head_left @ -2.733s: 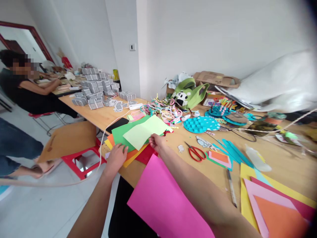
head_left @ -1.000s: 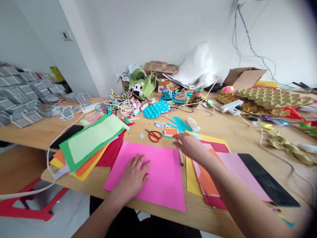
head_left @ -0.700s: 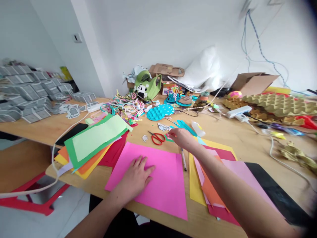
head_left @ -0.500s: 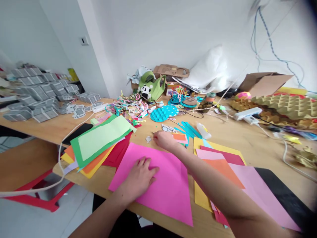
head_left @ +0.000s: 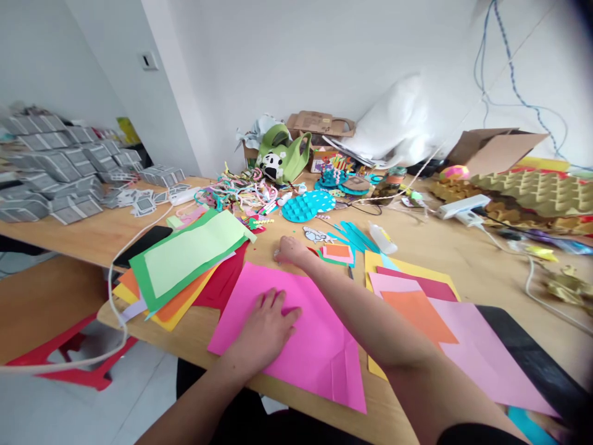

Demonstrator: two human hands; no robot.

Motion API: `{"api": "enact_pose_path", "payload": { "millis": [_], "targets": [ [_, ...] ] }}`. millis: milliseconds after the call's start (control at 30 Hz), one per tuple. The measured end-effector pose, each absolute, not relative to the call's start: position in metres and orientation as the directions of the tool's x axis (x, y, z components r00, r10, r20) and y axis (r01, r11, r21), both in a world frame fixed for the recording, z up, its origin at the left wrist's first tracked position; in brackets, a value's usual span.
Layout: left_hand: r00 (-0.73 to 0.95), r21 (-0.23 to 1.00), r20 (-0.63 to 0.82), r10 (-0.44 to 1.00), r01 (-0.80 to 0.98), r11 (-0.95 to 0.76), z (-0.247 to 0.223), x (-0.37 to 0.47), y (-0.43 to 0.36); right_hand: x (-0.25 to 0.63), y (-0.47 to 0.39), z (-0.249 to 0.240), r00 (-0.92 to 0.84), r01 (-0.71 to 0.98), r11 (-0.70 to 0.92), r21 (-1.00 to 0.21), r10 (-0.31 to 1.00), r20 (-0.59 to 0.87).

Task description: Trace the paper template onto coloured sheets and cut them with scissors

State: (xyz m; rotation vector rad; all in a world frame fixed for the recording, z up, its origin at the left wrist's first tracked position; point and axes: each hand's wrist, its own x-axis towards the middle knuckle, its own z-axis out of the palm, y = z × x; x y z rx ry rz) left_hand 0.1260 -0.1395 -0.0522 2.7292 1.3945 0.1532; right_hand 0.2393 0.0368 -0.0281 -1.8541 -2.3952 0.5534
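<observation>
My left hand [head_left: 266, 327] lies with spread fingers on a large sheet of bright pink paper [head_left: 315, 346], which has crease lines near its lower right corner. Beyond the sheet's far edge, my right hand [head_left: 291, 250] is closed, its fingertips pinched at a small grey-white paper cutout [head_left: 277, 253]; the fingers mostly cover it. To its right is a small stack of coloured paper pieces [head_left: 337, 252], with a printed character cutout [head_left: 317, 234] behind. A dark pen-like stick [head_left: 351, 272] shows beside my right forearm.
Green and orange paper sheets [head_left: 194, 256] lie on the left, pink and yellow sheets [head_left: 482, 358] on the right. A white glue bottle [head_left: 383, 238], blue paper strips [head_left: 354, 235], a blue dotted piece [head_left: 308, 205] and a green bag [head_left: 290, 157] sit farther back. A white cable [head_left: 111, 278] crosses the left edge.
My right hand has moved slightly left and closed over the small grey-white cutout that lay uncovered beside it. My left hand stays on the pink sheet. The view has shifted a little.
</observation>
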Motion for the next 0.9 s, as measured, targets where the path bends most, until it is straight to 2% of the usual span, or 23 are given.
{"api": "enact_pose_path", "payload": {
  "millis": [133, 300, 500, 600, 800, 900],
  "targets": [
    [0.587, 0.11, 0.059, 0.807, 0.8, -0.59, -0.052, 0.125, -0.14, 0.25, 0.035, -0.015, -0.294, 0.877, 0.181, -0.446, 0.935, -0.198],
    [0.598, 0.124, 0.052, 0.8, 0.791, -0.599, -0.051, 0.121, -0.14, 0.314, 0.007, -0.001, -0.367, 0.768, 0.165, -0.619, 0.905, -0.214],
    [0.609, 0.118, 0.04, 0.793, 0.785, -0.609, -0.049, 0.114, -0.138, 0.368, -0.04, -0.021, -0.426, 0.704, 0.136, -0.697, 0.866, -0.261],
    [0.622, 0.121, 0.005, 0.783, 0.777, -0.618, -0.043, 0.112, -0.137, 0.364, -0.051, -0.032, -0.386, 0.73, 0.154, -0.666, 0.897, -0.216],
    [0.64, 0.103, -0.097, 0.762, 0.768, -0.632, -0.025, 0.115, -0.131, 0.361, -0.061, -0.034, -0.343, 0.874, 0.318, -0.368, 0.939, -0.005],
    [0.653, 0.081, -0.072, 0.753, 0.757, -0.649, -0.017, 0.125, -0.128, 0.372, -0.069, -0.031, -0.331, 0.862, 0.351, -0.367, 0.936, 0.118]
  ]
}}
